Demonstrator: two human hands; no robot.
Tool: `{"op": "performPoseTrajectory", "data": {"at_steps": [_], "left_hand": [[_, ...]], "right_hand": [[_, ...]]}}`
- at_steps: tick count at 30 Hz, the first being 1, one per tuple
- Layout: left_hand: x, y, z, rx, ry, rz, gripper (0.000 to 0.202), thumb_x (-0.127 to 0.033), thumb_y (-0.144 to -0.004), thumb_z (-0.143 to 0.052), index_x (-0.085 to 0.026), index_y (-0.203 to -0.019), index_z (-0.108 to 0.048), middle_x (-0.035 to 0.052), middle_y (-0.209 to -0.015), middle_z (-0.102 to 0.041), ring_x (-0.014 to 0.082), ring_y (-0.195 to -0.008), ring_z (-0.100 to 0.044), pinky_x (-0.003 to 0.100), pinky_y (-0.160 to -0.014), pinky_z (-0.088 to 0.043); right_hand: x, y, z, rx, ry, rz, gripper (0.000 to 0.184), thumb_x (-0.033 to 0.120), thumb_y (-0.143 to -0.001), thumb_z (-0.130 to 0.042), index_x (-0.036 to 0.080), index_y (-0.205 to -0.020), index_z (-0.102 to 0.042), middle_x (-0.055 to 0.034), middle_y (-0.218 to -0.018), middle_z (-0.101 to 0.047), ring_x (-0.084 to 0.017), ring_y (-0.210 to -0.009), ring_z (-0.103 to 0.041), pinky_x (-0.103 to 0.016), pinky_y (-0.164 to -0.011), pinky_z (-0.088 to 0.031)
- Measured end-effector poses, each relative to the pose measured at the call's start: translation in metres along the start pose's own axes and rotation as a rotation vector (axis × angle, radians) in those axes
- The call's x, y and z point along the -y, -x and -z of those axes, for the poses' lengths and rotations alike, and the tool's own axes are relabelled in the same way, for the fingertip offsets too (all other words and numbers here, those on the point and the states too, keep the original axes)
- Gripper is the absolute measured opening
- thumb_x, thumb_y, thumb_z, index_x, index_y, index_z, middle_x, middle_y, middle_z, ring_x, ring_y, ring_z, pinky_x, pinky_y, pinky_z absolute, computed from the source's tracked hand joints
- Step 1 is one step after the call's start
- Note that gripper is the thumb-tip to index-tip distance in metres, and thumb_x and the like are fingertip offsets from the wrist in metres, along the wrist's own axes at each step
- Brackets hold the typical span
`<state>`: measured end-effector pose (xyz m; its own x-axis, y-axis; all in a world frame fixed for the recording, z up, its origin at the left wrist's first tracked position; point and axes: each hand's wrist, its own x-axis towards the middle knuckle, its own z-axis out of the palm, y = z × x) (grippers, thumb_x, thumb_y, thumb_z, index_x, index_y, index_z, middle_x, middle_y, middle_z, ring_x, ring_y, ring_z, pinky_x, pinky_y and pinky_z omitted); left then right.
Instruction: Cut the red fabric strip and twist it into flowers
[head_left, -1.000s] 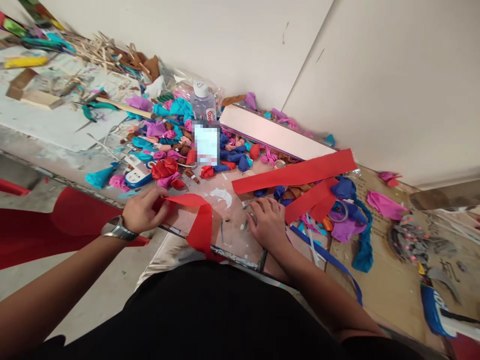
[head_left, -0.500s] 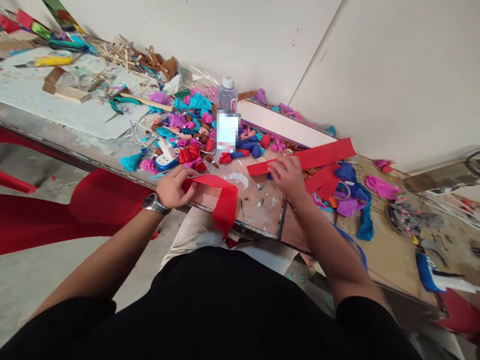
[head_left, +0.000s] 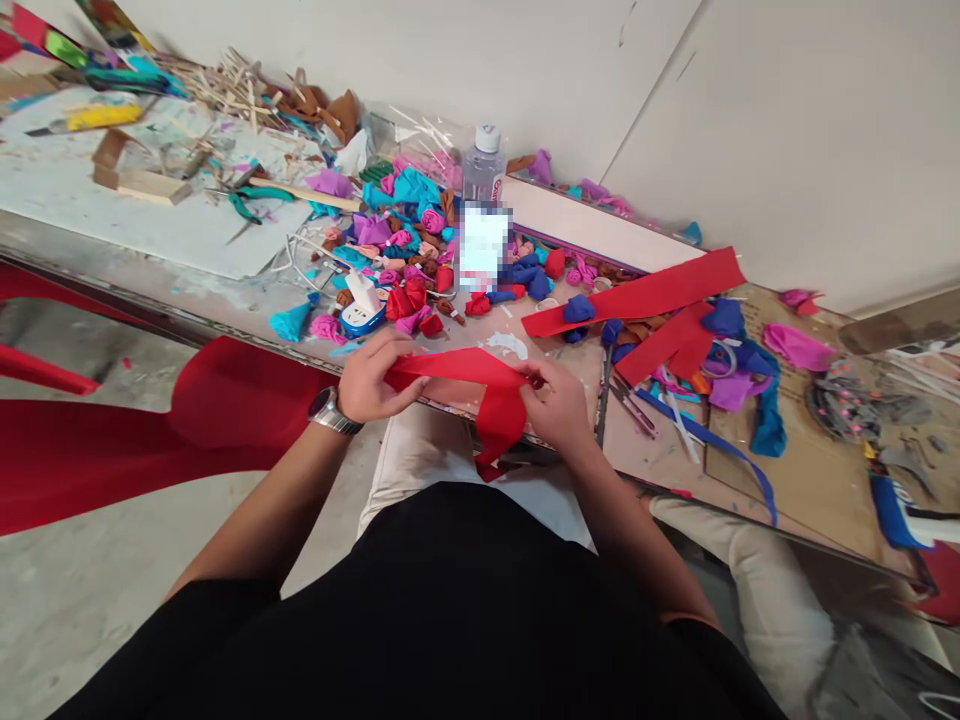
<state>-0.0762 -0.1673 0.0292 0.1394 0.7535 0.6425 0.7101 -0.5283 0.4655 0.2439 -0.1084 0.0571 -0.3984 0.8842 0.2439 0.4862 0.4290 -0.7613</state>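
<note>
Both hands hold one red paper strip [head_left: 465, 372] at the near edge of the worktable [head_left: 225, 300]. My left hand [head_left: 375, 375], with a wristwatch on its wrist, pinches the strip's left end. My right hand [head_left: 556, 400] is closed on the strip where it folds and hangs down over my lap. Beyond my hands lie two more red strips [head_left: 637, 295], a heap of small crumpled paper flowers [head_left: 420, 250] in red, blue, pink and teal, and a clear plastic bottle [head_left: 481, 170].
A white and blue power strip [head_left: 360, 310] lies left of the flowers. Green pliers [head_left: 251, 200], wood sticks and scraps litter the far left. Blue and purple paper scraps [head_left: 750, 390] lie at right. A long white box [head_left: 592, 228] rests against the wall. Red sheet hangs at left.
My right hand left the red strips farther back on the table and came to the near edge, closing on the strip that my left hand holds. The view shifted slightly.
</note>
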Motion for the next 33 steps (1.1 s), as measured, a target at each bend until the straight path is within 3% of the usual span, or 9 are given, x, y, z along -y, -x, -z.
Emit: {"op": "performPoseTrajectory", "data": {"at_steps": [5,9,14,17,20,25,27,31,33], "left_hand": [[-0.026,-0.002,0.012,0.041,0.403,0.122,0.040,-0.028,-0.084,-0.087,-0.020,-0.121,-0.074,0.0088,-0.106,-0.071,0.0163,-0.091,-0.065,0.027,-0.078,-0.055],[-0.044,-0.004,0.023,-0.059,0.944,0.365,0.024,-0.022,-0.086,-0.084,-0.019,-0.105,-0.069,0.0026,-0.092,-0.057,0.0080,-0.075,-0.056,0.016,-0.062,-0.048],[-0.045,-0.003,0.039,0.000,1.348,0.484,0.028,-0.011,-0.089,-0.073,-0.022,-0.109,-0.057,-0.0011,-0.100,-0.047,0.0011,-0.060,-0.051,0.015,-0.053,-0.049],[-0.035,-0.007,0.046,-0.032,1.392,0.481,0.031,-0.008,-0.088,-0.073,-0.023,-0.110,-0.055,-0.0005,-0.107,-0.051,0.0019,-0.063,-0.057,0.014,-0.054,-0.052],[-0.025,-0.015,0.047,-0.079,1.347,0.496,0.034,-0.005,-0.084,-0.079,-0.021,-0.105,-0.058,0.0004,-0.110,-0.058,0.0023,-0.068,-0.059,0.015,-0.060,-0.057],[-0.018,-0.024,0.042,-0.230,1.185,0.740,0.044,-0.004,-0.065,-0.096,-0.019,-0.089,-0.062,0.0016,-0.105,-0.063,0.0070,-0.084,-0.063,0.015,-0.067,-0.058],[-0.014,-0.023,0.040,-0.256,1.162,0.838,0.048,-0.007,-0.060,-0.099,-0.019,-0.087,-0.061,0.0016,-0.105,-0.064,0.0086,-0.087,-0.064,0.016,-0.068,-0.058],[0.001,-0.018,0.042,-0.398,1.134,0.936,0.058,-0.012,-0.054,-0.103,-0.019,-0.089,-0.058,0.0009,-0.111,-0.066,0.0117,-0.093,-0.066,0.022,-0.075,-0.062],[0.011,-0.014,0.047,-0.461,1.083,0.968,0.064,-0.013,-0.052,-0.105,-0.019,-0.092,-0.055,0.0002,-0.114,-0.068,0.0122,-0.093,-0.066,0.023,-0.075,-0.062]], "right_hand": [[0.014,0.025,0.022,-0.143,0.168,0.180,0.024,0.016,-0.099,-0.058,0.021,-0.115,-0.074,-0.0073,-0.114,-0.075,-0.020,-0.110,-0.070,-0.036,-0.100,-0.058],[0.006,0.050,0.003,-0.113,0.297,0.233,0.027,0.015,-0.094,-0.067,0.020,-0.121,-0.072,-0.0086,-0.117,-0.073,-0.022,-0.112,-0.066,-0.039,-0.101,-0.058],[-0.005,0.064,-0.014,-0.091,0.296,0.206,0.010,0.014,-0.094,-0.069,0.020,-0.100,-0.074,-0.0061,-0.103,-0.075,-0.021,-0.101,-0.067,-0.038,-0.093,-0.057],[0.000,0.061,-0.002,-0.125,0.190,0.166,0.011,0.013,-0.095,-0.065,0.020,-0.102,-0.070,-0.0037,-0.099,-0.074,-0.017,-0.094,-0.069,-0.032,-0.087,-0.058],[0.009,0.053,0.021,-0.224,0.235,0.186,0.016,0.014,-0.096,-0.064,0.021,-0.109,-0.070,-0.0037,-0.099,-0.075,-0.016,-0.092,-0.071,-0.030,-0.084,-0.059],[0.026,0.042,0.052,-0.561,0.441,0.423,0.030,0.003,-0.087,-0.070,0.021,-0.110,-0.073,-0.0057,-0.099,-0.075,-0.018,-0.092,-0.072,-0.033,-0.087,-0.061],[0.030,0.042,0.058,-0.609,0.442,0.527,0.030,0.001,-0.085,-0.071,0.021,-0.108,-0.074,-0.0057,-0.094,-0.073,-0.018,-0.087,-0.070,-0.036,-0.084,-0.061],[0.023,0.041,0.057,-0.419,0.415,0.702,0.030,0.006,-0.088,-0.074,0.020,-0.114,-0.073,-0.0058,-0.094,-0.070,-0.016,-0.084,-0.067,-0.035,-0.080,-0.058],[0.014,0.041,0.049,-0.298,0.438,0.716,0.035,0.006,-0.088,-0.075,0.020,-0.120,-0.071,-0.0060,-0.098,-0.071,-0.016,-0.087,-0.066,-0.032,-0.080,-0.057]]}}
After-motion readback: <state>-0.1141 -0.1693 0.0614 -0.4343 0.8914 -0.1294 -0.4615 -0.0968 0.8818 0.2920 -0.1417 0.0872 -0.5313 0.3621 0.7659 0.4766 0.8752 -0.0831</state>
